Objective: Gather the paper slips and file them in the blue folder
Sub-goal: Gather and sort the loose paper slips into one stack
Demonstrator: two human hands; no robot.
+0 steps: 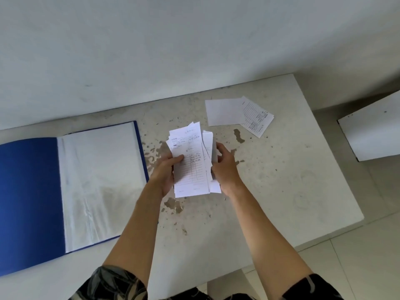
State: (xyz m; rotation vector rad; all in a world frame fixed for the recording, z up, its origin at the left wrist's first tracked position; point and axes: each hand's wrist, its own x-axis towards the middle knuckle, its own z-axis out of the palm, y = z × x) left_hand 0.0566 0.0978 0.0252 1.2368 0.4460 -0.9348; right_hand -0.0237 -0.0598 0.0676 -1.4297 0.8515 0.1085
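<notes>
A loose stack of white paper slips [191, 161] is held up above the middle of the worn, paint-chipped white table [281, 180], clasped between both bare hands. The left hand [165, 172] grips the stack's left edge, its thumb pressed across the face of the top slip and its fingers hidden behind the paper. The right hand [225, 167] closes on the right edge, fingers curled round the back sheets. The top slip is a printed form with ruled rows, a small table of boxes and faint handwriting near its upper end; the sheets behind it are fanned out unevenly, their corners poking out at the top and right. Two more slips lie flat on the table beyond the hands, towards the far right: a blank white rectangular slip [224, 112] and, partly under its right end, a printed slip with dense lined rows [257, 118], set at an angle. To the left, the blue plastic folder [30, 191] lies open on the table, its inner cover showing blue and its clear, glossy sleeve pages [101, 180] spread on the right half. Dark patterned short sleeves [112, 284] show at the lower edge.
</notes>
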